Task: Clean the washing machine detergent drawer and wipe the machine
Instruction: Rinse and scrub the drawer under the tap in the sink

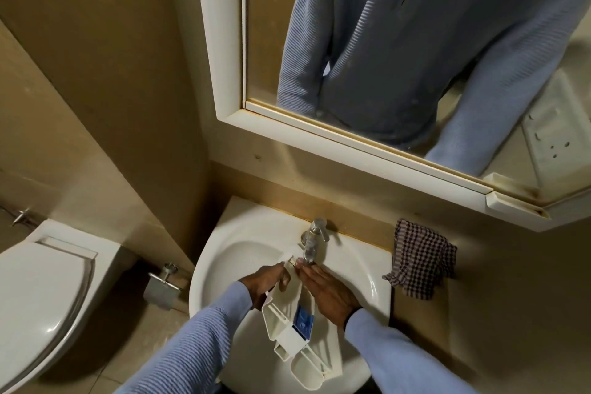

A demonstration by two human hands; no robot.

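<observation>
In the head view, a long white plastic detergent drawer with a blue insert (287,304) is held over a white ceramic wash basin (224,253). Its far end is brought up under a chrome tap (315,238) and its near end is tilted down towards the basin's front rim. The drawer's left edge is gripped by the left hand (263,285), with the fingers curled round it. The right hand (329,293) is laid flat against the drawer's right side, fingers straight and grasping nothing, the fingertips close under the spout.

The step in hand is judged to be the rinsing and rubbing of the drawer. It would be done well if the firm left-hand hold were kept, the drawer were kept sloped so that loosened residue drains into the basin, and each compartment and the blue insert were rubbed in turn under the spout.

A brown-and-white checked cloth (419,261) is draped on the ledge at the basin's right, presumably for the wiping to come.

Whether water is running cannot be told with certainty, since the spout is blurred. The drawer's inner compartments are partly covered by both hands, so any residue cannot be made out. The washing machine is not in view.
</observation>
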